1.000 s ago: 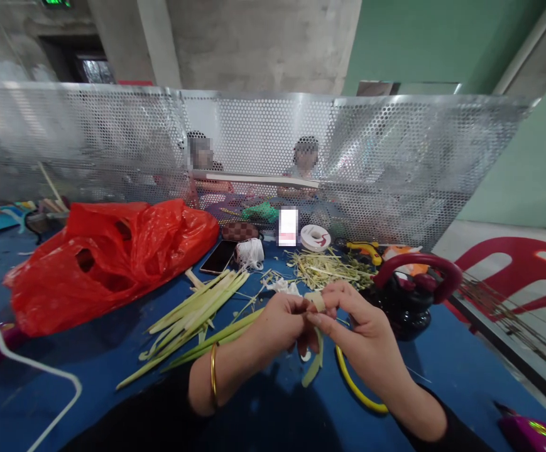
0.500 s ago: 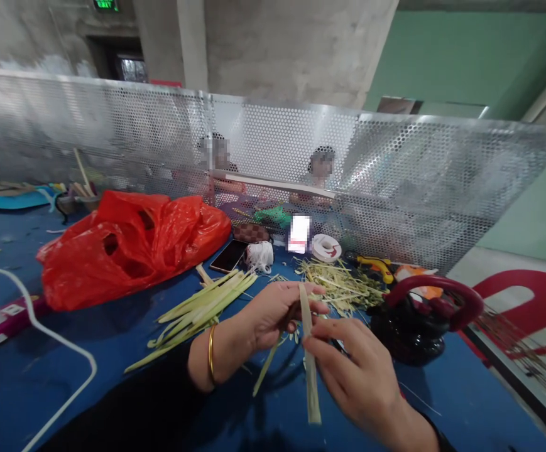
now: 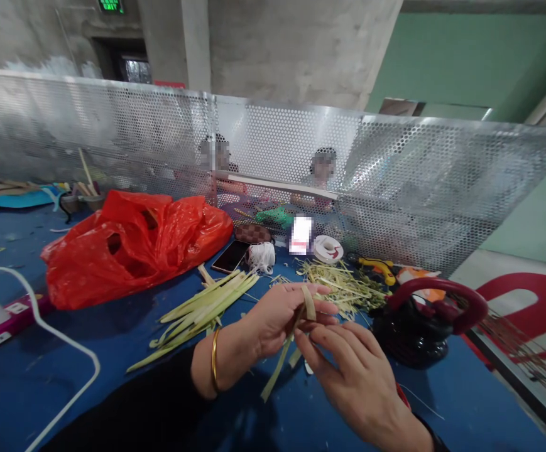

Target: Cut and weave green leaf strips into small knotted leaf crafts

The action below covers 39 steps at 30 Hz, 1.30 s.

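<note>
A pale green leaf strip loops over the fingers of my left hand, which is closed on it. One end of a strip hangs below the palm, toward the table. My right hand is beside it, fingertips pinched at the strip near the left fingers; the exact grip is partly hidden behind the fingers. A bundle of long green leaf strips lies on the blue table left of my hands. Behind them spreads a heap of thin shredded leaf bits.
Along the left lie a red plastic bag, a white cable and a power strip. A black kettle-shaped pot stands close on the right. Farther back are a phone, white string, a tape roll and a perforated metal screen.
The strip that hung straight down between my hands is now bent round the left fingers. My right hand has moved slightly, its fingers closer to the left hand.
</note>
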Tool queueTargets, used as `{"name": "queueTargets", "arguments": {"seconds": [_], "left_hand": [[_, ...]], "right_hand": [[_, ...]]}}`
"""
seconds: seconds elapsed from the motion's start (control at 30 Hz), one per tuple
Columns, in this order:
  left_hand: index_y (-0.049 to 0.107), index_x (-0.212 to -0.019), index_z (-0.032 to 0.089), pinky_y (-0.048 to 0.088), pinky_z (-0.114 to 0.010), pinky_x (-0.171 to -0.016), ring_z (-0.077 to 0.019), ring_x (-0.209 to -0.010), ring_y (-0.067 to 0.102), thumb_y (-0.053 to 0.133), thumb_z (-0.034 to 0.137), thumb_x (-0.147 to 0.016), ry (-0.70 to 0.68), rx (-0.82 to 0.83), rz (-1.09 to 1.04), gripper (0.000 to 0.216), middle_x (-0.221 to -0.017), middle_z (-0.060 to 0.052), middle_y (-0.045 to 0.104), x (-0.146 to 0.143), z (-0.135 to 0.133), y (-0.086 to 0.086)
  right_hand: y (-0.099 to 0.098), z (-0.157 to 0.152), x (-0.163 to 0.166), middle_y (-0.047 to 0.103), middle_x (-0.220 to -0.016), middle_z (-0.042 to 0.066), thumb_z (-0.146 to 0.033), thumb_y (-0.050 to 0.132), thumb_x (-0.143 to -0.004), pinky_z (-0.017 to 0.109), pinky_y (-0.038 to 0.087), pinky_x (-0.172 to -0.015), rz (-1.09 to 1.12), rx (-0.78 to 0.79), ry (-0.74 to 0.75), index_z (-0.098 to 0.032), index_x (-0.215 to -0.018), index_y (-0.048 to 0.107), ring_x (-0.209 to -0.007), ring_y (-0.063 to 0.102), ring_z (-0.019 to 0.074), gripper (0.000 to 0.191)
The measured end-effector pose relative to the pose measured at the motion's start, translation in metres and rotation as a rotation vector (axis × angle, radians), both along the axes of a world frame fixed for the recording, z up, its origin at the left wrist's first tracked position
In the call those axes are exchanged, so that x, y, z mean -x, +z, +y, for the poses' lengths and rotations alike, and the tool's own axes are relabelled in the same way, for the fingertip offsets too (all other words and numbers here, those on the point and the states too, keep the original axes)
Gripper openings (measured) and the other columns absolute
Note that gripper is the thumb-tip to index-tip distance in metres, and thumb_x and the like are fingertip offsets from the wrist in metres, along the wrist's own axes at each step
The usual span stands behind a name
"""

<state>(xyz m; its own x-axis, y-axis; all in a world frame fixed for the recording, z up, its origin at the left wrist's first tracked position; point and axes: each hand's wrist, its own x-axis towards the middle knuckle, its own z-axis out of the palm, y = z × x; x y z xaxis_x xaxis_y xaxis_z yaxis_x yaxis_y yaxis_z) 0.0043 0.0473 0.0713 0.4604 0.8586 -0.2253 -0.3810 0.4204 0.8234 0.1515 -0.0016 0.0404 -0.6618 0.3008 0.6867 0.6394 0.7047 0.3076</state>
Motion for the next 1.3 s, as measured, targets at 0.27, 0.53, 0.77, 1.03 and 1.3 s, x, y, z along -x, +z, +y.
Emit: {"name": "queueTargets", "arguments": {"seconds": [0.27, 0.53, 0.77, 1.03, 1.3], "left_hand": [[0.068, -0.092, 0.01, 0.045, -0.019, -0.055, -0.0101, -0.054, 0.058, 0.064, 0.014, -0.068, 0.075, 0.03, -0.024, 0.025, -0.063, -0.002, 0.065, -0.014, -0.009, -0.003], [0.069, -0.101, 0.009, 0.045, -0.022, -0.049, -0.0128, -0.052, 0.059, 0.052, 0.018, -0.073, 0.004, -0.172, 0.036, 0.034, -0.062, -0.005, 0.065, -0.005, -0.004, -0.005], [0.07, -0.097, 0.009, 0.042, -0.02, -0.045, -0.0098, -0.045, 0.051, 0.051, 0.02, -0.073, -0.03, -0.171, 0.074, 0.032, -0.055, 0.0, 0.058, -0.005, -0.001, -0.007], [0.069, -0.096, 0.009, 0.041, -0.021, -0.044, -0.0105, -0.045, 0.053, 0.055, 0.028, -0.081, -0.021, -0.174, 0.2, 0.027, -0.057, -0.002, 0.061, -0.003, 0.0, -0.008], [0.07, -0.097, 0.012, 0.038, -0.018, -0.04, -0.0095, -0.052, 0.058, 0.062, 0.033, -0.08, 0.01, -0.204, 0.326, 0.029, -0.082, -0.007, 0.067, -0.005, 0.002, -0.011]], "right_hand": [[-0.001, 0.005, 0.0, 0.067, -0.089, 0.006, -0.009, 0.052, -0.086, 0.038, 0.046, -0.088, 0.285, 0.125, 0.146, -0.018, -0.107, 0.063, -0.085, 0.062, 0.0194, 0.025], [0.011, 0.036, -0.035, 0.072, -0.104, 0.009, -0.034, 0.06, -0.085, 0.043, 0.049, -0.091, 0.886, 0.974, -0.055, -0.02, -0.101, 0.069, -0.099, 0.065, 0.0269, 0.023], [0.01, 0.039, -0.03, 0.072, -0.083, 0.004, -0.031, 0.062, -0.081, 0.039, 0.05, -0.083, 0.745, 1.083, 0.07, -0.02, -0.081, 0.071, -0.084, 0.065, 0.0231, 0.014], [0.018, 0.037, -0.037, 0.053, -0.057, -0.004, -0.032, 0.054, -0.085, 0.024, 0.042, -0.052, 0.852, 1.07, 0.005, -0.019, -0.073, 0.059, -0.051, 0.051, 0.0122, 0.019], [0.015, 0.038, -0.035, 0.055, -0.062, -0.003, -0.032, 0.058, -0.083, 0.024, 0.042, -0.052, 0.967, 0.959, -0.063, -0.019, -0.085, 0.063, -0.052, 0.051, 0.0124, 0.015]]}}
